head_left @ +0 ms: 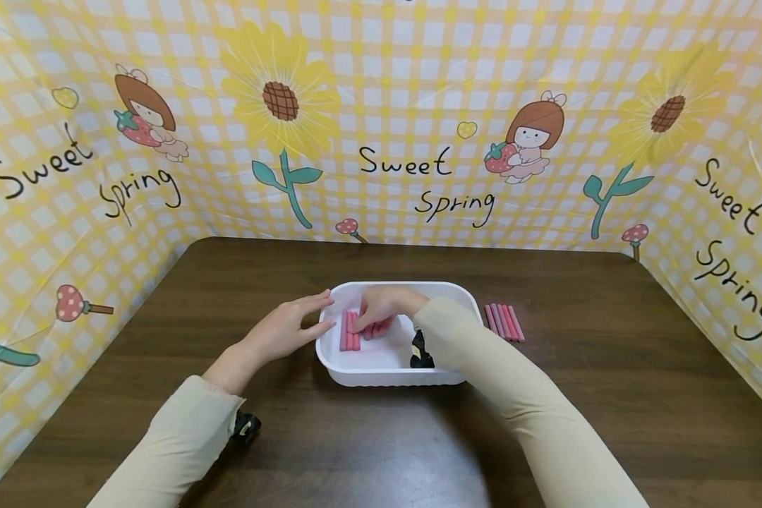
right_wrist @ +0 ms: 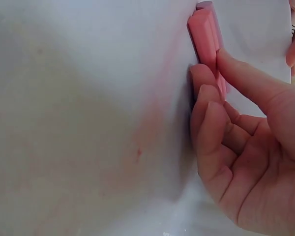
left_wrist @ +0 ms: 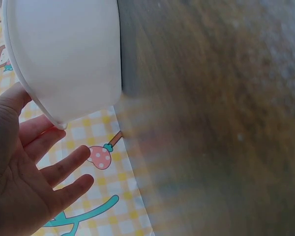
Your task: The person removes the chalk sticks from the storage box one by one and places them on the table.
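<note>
A white plastic tray (head_left: 381,376) stands on the table, holding a few slim pink and mauve sticks (head_left: 349,342) side by side at its left end. My right hand (head_left: 381,307) reaches into it with curled fingers. In the right wrist view, its thumb and index finger pinch a pink stick (right_wrist: 205,37), with a mauve stick (right_wrist: 217,19) just behind. At the tray's left rim, my left hand (head_left: 290,323) has its fingers extended and spread. The left wrist view shows that hand (left_wrist: 27,172) touching the rim with thumb and fingertips.
On the dark wooden table (head_left: 381,451), several pink and mauve sticks (head_left: 504,322) lie in a row just right of the tray. A yellow checked cloth (head_left: 394,106) with printed flowers hangs behind and at the sides. Faint pink smears mark the tray floor (right_wrist: 137,142).
</note>
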### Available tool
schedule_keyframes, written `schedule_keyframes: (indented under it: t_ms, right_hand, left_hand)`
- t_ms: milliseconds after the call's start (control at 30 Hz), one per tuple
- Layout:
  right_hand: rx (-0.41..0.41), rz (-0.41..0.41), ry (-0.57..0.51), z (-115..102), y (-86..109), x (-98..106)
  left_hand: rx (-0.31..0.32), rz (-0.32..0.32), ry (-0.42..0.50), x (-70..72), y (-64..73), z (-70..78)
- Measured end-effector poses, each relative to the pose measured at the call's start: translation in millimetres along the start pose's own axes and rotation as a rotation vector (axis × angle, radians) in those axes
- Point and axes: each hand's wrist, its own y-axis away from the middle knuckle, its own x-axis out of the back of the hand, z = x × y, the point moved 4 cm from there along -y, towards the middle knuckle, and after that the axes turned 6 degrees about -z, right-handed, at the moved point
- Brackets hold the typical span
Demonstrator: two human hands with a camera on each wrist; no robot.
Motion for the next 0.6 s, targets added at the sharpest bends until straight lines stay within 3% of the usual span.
schedule_keyframes:
  t_ms: [367, 600]
  right_hand:
    - [0.017, -0.071, -0.075, 4, 2.0, 2]
    - [0.025, -0.044, -0.056, 6, 10.8, 11]
  left_hand:
    - [0.004, -0.002, -0.002, 0.3, -0.4, 0.5]
    - [0.002, -0.002, -0.006, 0.2, -0.2, 0.1]
